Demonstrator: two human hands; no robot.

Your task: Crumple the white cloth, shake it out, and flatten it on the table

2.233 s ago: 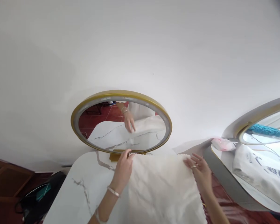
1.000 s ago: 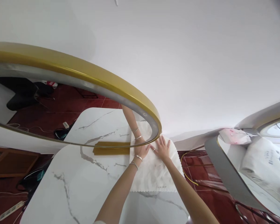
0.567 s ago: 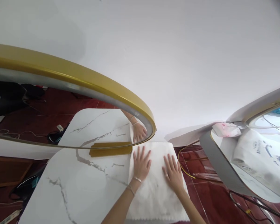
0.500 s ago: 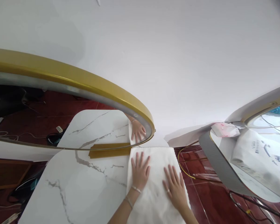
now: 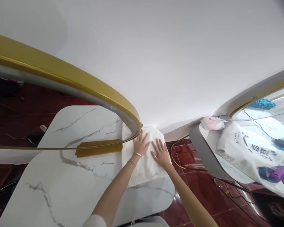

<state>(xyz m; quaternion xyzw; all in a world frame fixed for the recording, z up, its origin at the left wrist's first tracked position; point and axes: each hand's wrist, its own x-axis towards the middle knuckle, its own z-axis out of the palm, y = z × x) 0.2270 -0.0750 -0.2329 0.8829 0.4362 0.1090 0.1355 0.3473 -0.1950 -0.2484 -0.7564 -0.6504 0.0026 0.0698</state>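
Note:
A white cloth (image 5: 144, 167) with a scalloped edge lies spread on the right end of a white marble-patterned table (image 5: 85, 189), reaching back to the wall. My left hand (image 5: 140, 145) rests flat on the cloth with its fingers apart, close to the right end of the gold mirror frame (image 5: 109, 94). Two bracelets circle that wrist. To its right, my right hand (image 5: 161, 154), with a ring, presses flat on the cloth, fingers spread. Neither hand grips the cloth.
A gold strip (image 5: 97, 148) runs along the mirror's foot. At the right, a second table (image 5: 203, 157) bears a tissue pack (image 5: 213, 123), a printed white cloth (image 5: 241, 142) and a purple object (image 5: 280, 172). A yellow cable (image 5: 172, 154) hangs between the tables.
Both hands have slid forward toward the wall, and the cloth has moved with them, so its near edge now shows on the table. The view has turned somewhat to the right.

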